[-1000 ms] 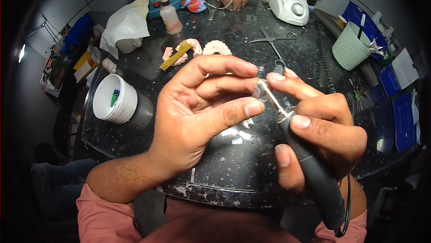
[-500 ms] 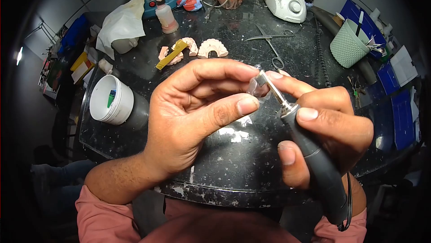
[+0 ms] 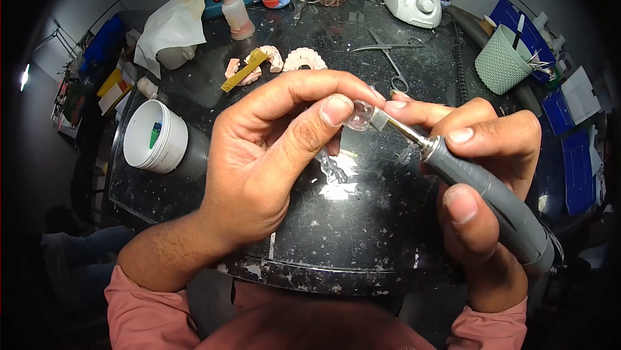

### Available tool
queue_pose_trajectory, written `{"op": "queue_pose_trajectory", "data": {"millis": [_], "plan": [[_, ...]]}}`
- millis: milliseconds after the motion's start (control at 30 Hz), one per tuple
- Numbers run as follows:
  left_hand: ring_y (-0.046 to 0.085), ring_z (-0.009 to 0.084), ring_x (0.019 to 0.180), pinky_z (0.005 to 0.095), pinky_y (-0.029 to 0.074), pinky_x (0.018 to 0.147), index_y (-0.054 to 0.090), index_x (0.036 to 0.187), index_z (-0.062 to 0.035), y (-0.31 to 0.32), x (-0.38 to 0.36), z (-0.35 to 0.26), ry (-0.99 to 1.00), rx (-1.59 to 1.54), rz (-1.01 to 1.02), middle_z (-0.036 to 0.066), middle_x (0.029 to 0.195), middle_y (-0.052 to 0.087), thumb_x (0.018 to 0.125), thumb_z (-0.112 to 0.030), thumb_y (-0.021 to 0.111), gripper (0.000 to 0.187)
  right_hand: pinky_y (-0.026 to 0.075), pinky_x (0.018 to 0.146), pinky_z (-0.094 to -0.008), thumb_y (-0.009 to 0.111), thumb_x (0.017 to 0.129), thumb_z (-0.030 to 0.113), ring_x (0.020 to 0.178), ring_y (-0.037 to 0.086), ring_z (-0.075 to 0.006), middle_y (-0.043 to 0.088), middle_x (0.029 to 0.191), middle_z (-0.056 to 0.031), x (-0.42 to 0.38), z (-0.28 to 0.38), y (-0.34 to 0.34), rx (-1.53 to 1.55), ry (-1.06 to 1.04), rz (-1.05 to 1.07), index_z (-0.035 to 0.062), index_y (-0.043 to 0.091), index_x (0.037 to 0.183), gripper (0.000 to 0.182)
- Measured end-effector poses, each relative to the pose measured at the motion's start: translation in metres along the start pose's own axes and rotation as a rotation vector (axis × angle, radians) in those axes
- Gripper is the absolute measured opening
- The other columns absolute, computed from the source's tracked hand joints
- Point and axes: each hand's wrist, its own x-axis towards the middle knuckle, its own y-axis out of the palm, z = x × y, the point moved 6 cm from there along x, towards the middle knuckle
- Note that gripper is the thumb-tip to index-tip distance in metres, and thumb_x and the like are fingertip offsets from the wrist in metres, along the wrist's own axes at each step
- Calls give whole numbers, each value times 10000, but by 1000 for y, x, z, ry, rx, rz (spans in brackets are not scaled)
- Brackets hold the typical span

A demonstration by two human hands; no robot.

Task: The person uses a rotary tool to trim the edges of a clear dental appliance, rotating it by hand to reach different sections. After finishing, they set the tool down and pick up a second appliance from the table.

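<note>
Pinched between the thumb and fingers of my left hand [image 3: 272, 149] is a clear plastic dental aligner [image 3: 359, 116], part of it hanging below the fingers. My right hand [image 3: 495, 169] holds a dark grey rotary handpiece [image 3: 485, 188] like a pen. Its small flat grey tip [image 3: 380, 119] is at the right end of the clear piece. The fingertips of both hands are close together there.
Behind my hands lie plaster dental models [image 3: 304, 59], a yellow strip [image 3: 246, 70], scissors [image 3: 387, 52] and a bottle [image 3: 238, 17]. A white tub [image 3: 155, 136] stands left. A green basket [image 3: 503, 61] and a white control unit [image 3: 412, 0] stand right.
The handpiece has tilted flatter, its rear end swinging up and right. My left hand has turned the clear piece, and more of it now shows below the fingers.
</note>
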Motion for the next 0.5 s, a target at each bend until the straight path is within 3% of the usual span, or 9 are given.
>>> {"op": "queue_pose_trajectory", "data": {"millis": [200,500], "plan": [[536,89,868,216,415,720,594,1062,14,0,4,-9,65,50,22,92,1005,614,956,-164,518,221,368,1024,-547,664,814,307,1039,596,-345,528,877,-99,2,2,1,-45,17,45,80,434,1004,375],[563,167,948,304,384,925,611,991,38,-2,8,-10,44,65,75,109,963,625,933,-137,521,205,384,1016,-528,663,820,304,1025,600,-327,540,895,-115,2,2,2,-79,9,64,68,430,1002,379]]}}
